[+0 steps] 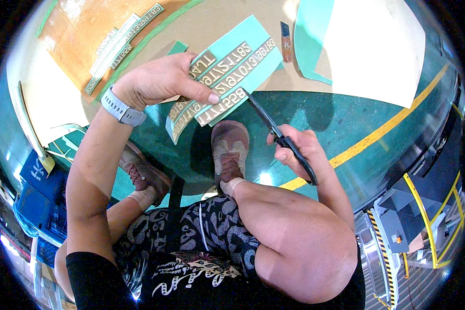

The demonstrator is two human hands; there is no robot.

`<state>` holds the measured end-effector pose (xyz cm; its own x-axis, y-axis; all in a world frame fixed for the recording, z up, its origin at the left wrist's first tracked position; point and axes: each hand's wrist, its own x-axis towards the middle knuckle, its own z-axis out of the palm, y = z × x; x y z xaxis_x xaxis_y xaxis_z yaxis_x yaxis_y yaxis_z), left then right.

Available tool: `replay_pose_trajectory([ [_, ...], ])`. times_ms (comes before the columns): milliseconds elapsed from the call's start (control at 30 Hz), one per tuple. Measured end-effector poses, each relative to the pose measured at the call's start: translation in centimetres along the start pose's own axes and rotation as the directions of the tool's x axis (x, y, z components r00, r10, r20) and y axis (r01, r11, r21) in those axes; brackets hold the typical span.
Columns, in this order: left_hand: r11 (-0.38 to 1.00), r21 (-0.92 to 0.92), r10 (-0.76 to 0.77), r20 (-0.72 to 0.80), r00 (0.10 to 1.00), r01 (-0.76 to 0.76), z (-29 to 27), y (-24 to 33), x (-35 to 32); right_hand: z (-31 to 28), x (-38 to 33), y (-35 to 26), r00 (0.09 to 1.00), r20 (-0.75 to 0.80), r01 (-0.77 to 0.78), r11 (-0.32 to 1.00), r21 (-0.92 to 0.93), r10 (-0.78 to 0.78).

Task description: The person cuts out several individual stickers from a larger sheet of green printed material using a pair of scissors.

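Observation:
My left hand grips a teal sheet that carries several tan strips of raised characters, holding it up over the floor. My right hand is closed around the black handles of a pair of scissors. The scissor blades point up and left, and their tips touch the lower edge of the teal sheet, just right of my left thumb. A grey watch sits on my left wrist. I am crouched, with both brown shoes on the green floor below the sheet.
A large brown cardboard sheet lies on the floor ahead, with more strips of characters on an orange board at top left. A white and teal sheet lies at top right. A yellow line crosses the green floor. Blue crates stand at left.

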<state>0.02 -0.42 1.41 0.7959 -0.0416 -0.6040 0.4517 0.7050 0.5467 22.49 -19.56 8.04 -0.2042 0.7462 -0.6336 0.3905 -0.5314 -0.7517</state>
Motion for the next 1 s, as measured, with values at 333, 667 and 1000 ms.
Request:
replay_pose_trajectory([
  [333, 0.999, 0.026, -0.031, -0.007, 0.999, 0.031, -0.06, 0.03, -0.10, -0.28, 0.06, -0.37, 0.999, 0.052, -0.003, 0.999, -0.032, 0.004],
  [667, 0.994, 0.099, -0.041, 0.002, 0.999, 0.040, 0.01, 0.25, -0.02, -0.50, -0.10, -0.75, 0.998, 0.058, -0.003, 1.000, -0.029, 0.005],
  [1000, 0.997, 0.063, -0.045, 0.033, 0.998, 0.043, 0.02, 0.15, 0.14, -0.31, 0.00, -0.74, 0.999, 0.042, -0.009, 0.999, -0.037, 0.010],
])
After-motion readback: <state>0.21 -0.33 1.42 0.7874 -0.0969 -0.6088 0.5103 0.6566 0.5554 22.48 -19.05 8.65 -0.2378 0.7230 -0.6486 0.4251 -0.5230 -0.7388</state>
